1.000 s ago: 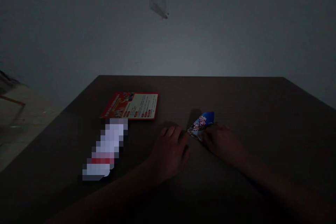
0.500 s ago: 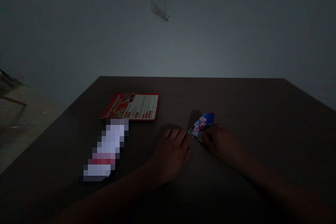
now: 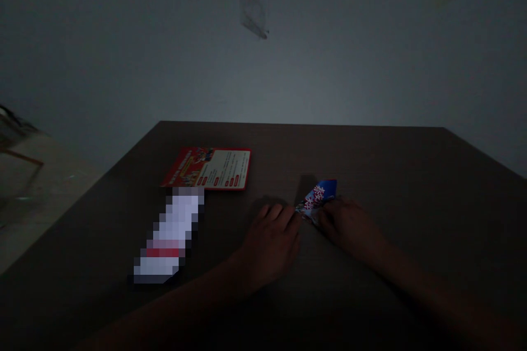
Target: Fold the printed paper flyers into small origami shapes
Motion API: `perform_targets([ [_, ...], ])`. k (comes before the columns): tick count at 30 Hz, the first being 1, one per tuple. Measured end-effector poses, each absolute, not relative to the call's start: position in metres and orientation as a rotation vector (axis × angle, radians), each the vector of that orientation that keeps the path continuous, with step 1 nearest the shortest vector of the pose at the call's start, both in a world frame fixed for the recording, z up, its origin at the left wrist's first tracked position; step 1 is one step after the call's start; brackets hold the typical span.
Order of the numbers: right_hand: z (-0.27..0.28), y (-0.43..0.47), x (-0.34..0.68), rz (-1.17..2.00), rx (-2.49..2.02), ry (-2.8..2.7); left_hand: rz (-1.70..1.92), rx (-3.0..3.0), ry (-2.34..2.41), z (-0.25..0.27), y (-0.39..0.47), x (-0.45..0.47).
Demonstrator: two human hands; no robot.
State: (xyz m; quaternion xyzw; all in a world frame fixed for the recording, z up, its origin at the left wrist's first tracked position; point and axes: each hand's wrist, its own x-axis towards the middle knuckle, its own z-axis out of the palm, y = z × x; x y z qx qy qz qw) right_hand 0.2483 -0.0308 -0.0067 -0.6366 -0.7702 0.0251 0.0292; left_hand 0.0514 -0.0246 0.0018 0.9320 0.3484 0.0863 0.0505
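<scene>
A small piece of folded printed paper [image 3: 325, 191], blue with pink-and-white characters, lies on the table between my hands. My right hand [image 3: 349, 225] has its fingers closed on the paper's lower right edge. On the other side, my left hand [image 3: 272, 238] rests with bent fingers, its index side at the paper's pointed left corner. The left fingertips and thumb are partly hidden in the dark, and so is the underside of the paper.
A red and white printed card or booklet [image 3: 218, 169] lies on the dark wooden table [image 3: 349, 148] at the left. Nearer me is a bright, pixelated long object [image 3: 171, 236]. A clear plastic bag [image 3: 256, 0] hangs on the wall [image 3: 329, 66] behind.
The view has shifted slightly, so everything sits a little lower and to the right. Both hands stay at the folded paper, with hardly any visible movement.
</scene>
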Motion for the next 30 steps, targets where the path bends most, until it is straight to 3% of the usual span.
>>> perform_targets([
  [30, -0.0055, -0.0307, 0.2483, 0.093, -1.939, -2.381, 0.292, 2.833, 0.935, 0.0003, -0.0271, 0.0510],
])
